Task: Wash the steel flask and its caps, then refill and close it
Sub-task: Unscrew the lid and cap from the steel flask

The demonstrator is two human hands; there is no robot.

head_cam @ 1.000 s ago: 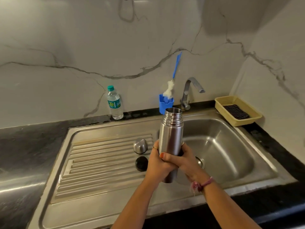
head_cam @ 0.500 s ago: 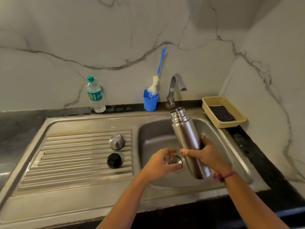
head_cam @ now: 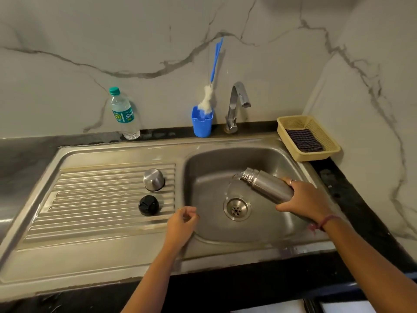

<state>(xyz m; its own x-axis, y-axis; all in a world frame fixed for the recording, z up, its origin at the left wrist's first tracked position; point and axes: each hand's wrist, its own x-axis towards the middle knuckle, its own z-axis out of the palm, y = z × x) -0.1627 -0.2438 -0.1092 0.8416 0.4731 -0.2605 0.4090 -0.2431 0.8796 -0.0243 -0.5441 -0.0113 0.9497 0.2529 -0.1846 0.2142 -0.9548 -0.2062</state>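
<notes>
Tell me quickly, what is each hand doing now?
Left hand: open, fingers loosely curled, holding nothing.
Right hand: grips the tilted cylindrical steel flask, pouring water into the sink.

Legible markings: one label only.
A number "20" and partly blurred script are being displayed on the green-blue label of the plastic water bottle (head_cam: 123,114).

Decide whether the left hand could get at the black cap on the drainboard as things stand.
Probably yes. The left hand holds nothing and hovers at the basin's edge, just right of the black cap. The cap sits in the open on the drainboard, with nothing between them.
</notes>
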